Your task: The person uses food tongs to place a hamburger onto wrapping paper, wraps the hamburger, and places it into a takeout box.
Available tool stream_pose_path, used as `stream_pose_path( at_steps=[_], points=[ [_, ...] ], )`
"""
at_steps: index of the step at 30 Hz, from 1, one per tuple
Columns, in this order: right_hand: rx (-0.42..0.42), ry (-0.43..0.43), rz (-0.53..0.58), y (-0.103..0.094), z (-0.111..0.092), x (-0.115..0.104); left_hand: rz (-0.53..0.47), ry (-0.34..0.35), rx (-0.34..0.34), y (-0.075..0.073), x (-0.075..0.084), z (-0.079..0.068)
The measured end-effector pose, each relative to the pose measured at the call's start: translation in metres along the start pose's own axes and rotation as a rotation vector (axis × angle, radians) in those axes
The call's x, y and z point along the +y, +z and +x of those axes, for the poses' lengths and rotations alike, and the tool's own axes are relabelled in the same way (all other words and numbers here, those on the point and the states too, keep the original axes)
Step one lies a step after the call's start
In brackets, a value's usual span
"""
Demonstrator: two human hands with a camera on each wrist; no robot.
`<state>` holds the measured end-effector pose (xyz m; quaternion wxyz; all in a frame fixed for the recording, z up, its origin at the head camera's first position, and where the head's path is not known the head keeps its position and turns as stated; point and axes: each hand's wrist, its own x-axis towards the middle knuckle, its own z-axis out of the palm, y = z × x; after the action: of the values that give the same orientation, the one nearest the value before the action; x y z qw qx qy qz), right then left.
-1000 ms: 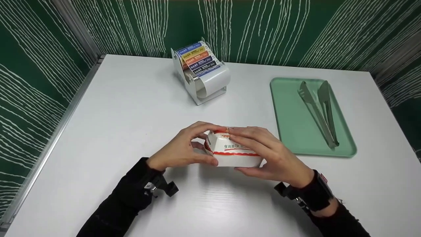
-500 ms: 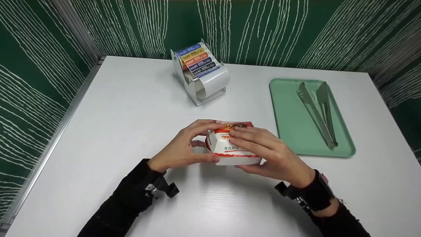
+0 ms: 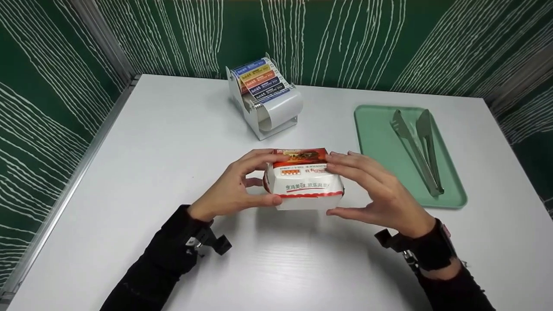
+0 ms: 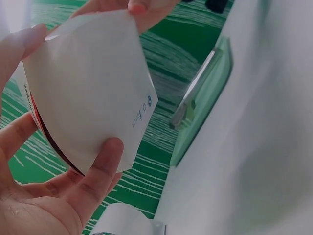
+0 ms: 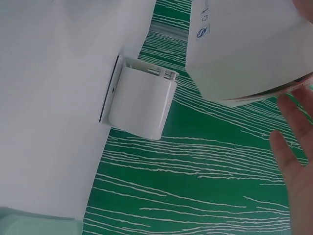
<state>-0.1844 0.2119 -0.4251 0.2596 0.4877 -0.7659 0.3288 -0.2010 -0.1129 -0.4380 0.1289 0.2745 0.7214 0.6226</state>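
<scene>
A white and red paper burger box [image 3: 304,179], closed, with a burger picture on its lid, is held above the table in the head view. At its left side my left hand [image 3: 235,183] grips it, thumb low and fingers over the top. My right hand [image 3: 378,190] holds the opposite side, with fingertips at the lid's upper right edge and the thumb at the bottom corner. From below, the left wrist view shows the plain white base of the box [image 4: 88,83] with small blue print near one edge. A red-edged seam of the box [image 5: 279,90] faces the right fingers.
Beyond the box stands a white dispenser [image 3: 283,108] with rolls of coloured labels. To the right, a green tray [image 3: 376,168] carries metal tongs [image 3: 417,153]. Green walls with white streaks border the white table [image 3: 168,142].
The box has risen a little and tilted, bringing more of its lid picture into view. My right hand has shifted right, uncovering the front lettering; my left hand moved slightly up with the box.
</scene>
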Motion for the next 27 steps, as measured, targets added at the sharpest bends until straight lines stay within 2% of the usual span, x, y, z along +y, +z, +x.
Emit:
stream_pose_path(
  at_steps=[6, 10, 17, 21, 27],
  points=[
    [0.055, -0.040, -0.005, 0.002, 0.000, 0.000, 0.010, -0.004, 0.002, 0.000, 0.001, 0.000],
    [0.039, -0.005, -0.028, 0.003, -0.003, -0.001, 0.058, 0.002, 0.011, 0.000, 0.002, 0.000],
    [-0.084, 0.096, -0.155, 0.009, -0.011, 0.005, 0.184, -0.004, 0.009, -0.001, -0.008, 0.007],
    [-0.167, 0.115, -0.209, 0.020, -0.015, 0.013, 0.257, -0.011, -0.038, -0.006, -0.017, 0.016],
    [-0.272, 0.119, -0.290, 0.033, -0.020, 0.027, 0.424, -0.019, -0.107, -0.012, -0.034, 0.030]
  ],
)
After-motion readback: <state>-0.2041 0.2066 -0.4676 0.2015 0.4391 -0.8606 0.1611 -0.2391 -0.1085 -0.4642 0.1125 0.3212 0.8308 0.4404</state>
